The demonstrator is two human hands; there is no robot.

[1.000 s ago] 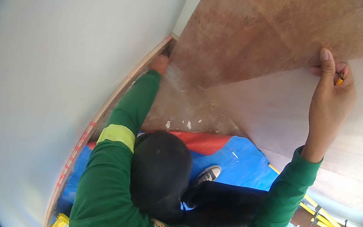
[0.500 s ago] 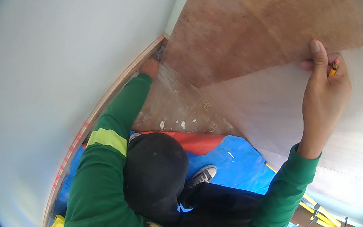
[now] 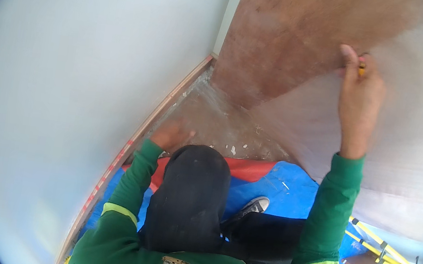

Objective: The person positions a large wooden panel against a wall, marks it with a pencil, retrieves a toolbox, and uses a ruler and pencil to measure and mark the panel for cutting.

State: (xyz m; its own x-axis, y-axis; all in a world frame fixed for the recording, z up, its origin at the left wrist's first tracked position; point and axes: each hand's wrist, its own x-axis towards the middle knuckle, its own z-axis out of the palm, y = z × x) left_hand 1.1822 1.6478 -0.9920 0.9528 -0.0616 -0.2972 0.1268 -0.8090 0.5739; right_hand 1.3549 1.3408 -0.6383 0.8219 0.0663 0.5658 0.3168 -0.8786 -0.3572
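Observation:
My right hand (image 3: 360, 93) is raised in front of a large brown wooden sheet (image 3: 294, 41). Its fingers are curled round a short yellow pencil (image 3: 361, 69) with a pink end, and the thumb points up. Whether the hand also touches the sheet cannot be made out. Low on the left, my left hand (image 3: 169, 135) is blurred above the brown floor (image 3: 213, 116), beside a wooden strip (image 3: 157, 111) along the pale wall panel (image 3: 97, 62). One digit stretches out to the right, and nothing shows in that hand.
A blue sheet (image 3: 295, 192) and a red one (image 3: 249, 170) cover the floor round my bent knee (image 3: 196, 184) and shoe (image 3: 256, 204). White flakes (image 3: 233, 149) lie on the brown floor. Yellow-and-black poles (image 3: 386, 256) stand at lower right.
My left hand has drawn back from the far floor corner toward my knee. The right hand has shifted slightly left, still with the pencil. The whole view has shifted a little.

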